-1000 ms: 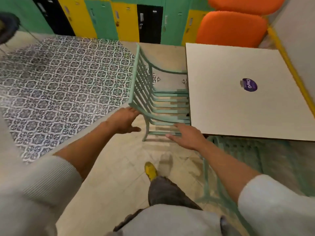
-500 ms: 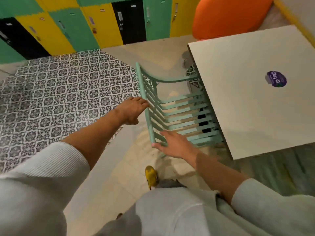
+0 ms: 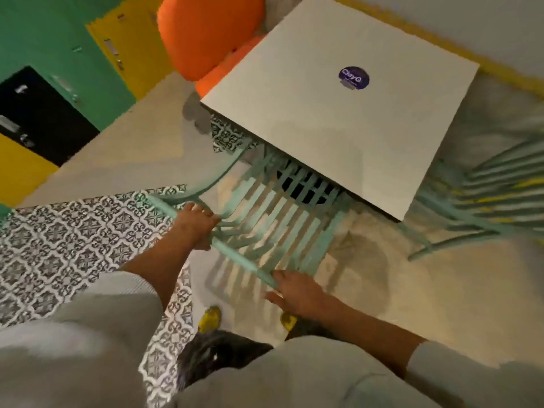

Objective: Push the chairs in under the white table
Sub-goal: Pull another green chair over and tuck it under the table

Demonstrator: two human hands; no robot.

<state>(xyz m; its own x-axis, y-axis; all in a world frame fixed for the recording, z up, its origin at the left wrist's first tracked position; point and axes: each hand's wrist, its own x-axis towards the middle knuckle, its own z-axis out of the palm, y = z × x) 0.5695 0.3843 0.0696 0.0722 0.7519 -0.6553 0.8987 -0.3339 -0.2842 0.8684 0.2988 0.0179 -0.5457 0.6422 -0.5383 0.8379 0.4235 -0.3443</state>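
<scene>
Floor comes first: we stand where the patterned tile (image 3: 59,245) meets the pale flooring, so the chair legs may catch if we shove unevenly. Next is the white table (image 3: 338,92), its near edge already covering the front of the mint slatted chair (image 3: 282,219); the seat is partly under, the backrest well outside. A second mint chair (image 3: 482,201) waits, blurred, at the table's right side, and an orange chair (image 3: 206,33) sits at the far side. We judge the push about half done. Our left hand (image 3: 195,228) is wrapped around the top rail (image 3: 235,254) of the backrest; our right hand (image 3: 297,293) lies mostly flat at the rail's near end, fingers loose, and we cannot tell if it truly grips. We should press evenly through both hands, straight toward the table, and stop before the backrest meets the edge.
</scene>
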